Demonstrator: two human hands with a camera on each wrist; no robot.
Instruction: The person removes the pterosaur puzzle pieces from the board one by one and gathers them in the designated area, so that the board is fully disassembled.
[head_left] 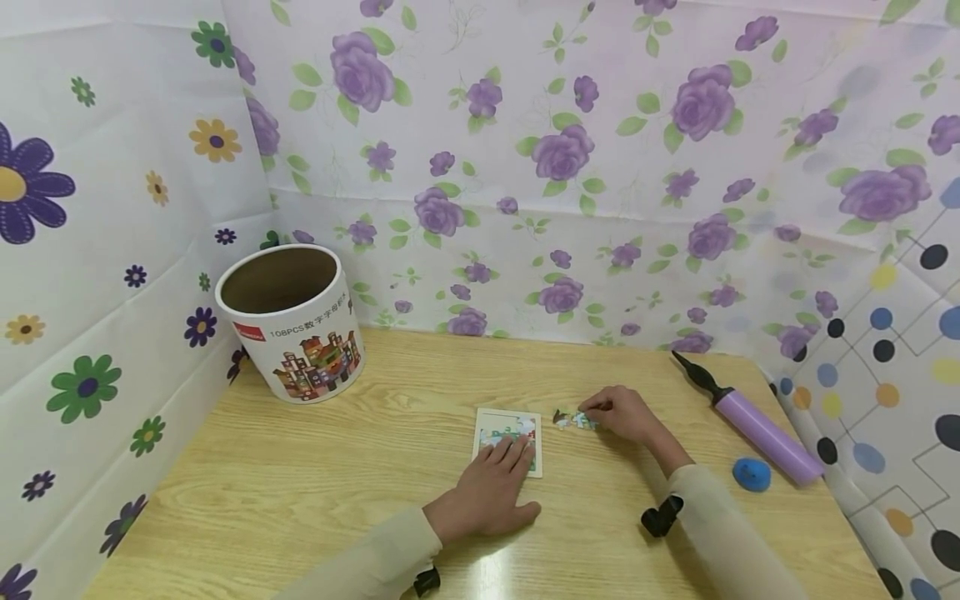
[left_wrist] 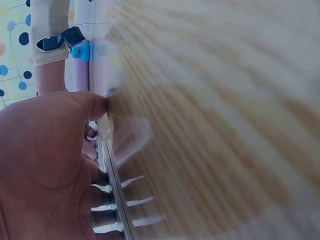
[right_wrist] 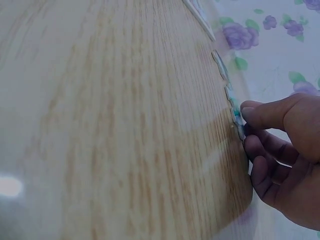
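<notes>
A small jigsaw puzzle in a pale square frame (head_left: 481, 427) lies on the table, with some picture pieces in its tray. My left hand (head_left: 491, 492) rests over its lower part with fingers straight; in the left wrist view the palm (left_wrist: 40, 165) faces the camera and the fingertips reach the board's edge. Beside the frame, a few loose puzzle pieces (head_left: 562, 418) lie flat on the wood. My right hand (head_left: 621, 413) pinches the rightmost puzzle piece (right_wrist: 239, 129) between thumb and forefinger, low at the table surface. The other fingers are curled. Its fingertips partly hide that piece.
A large white printed bucket (head_left: 315, 333) stands at the back left. To the right lie a purple pump with a black nozzle (head_left: 765, 433) and a small blue object (head_left: 752, 474). Flowered cloth (head_left: 480, 200) hangs behind the wooden table (head_left: 337, 475).
</notes>
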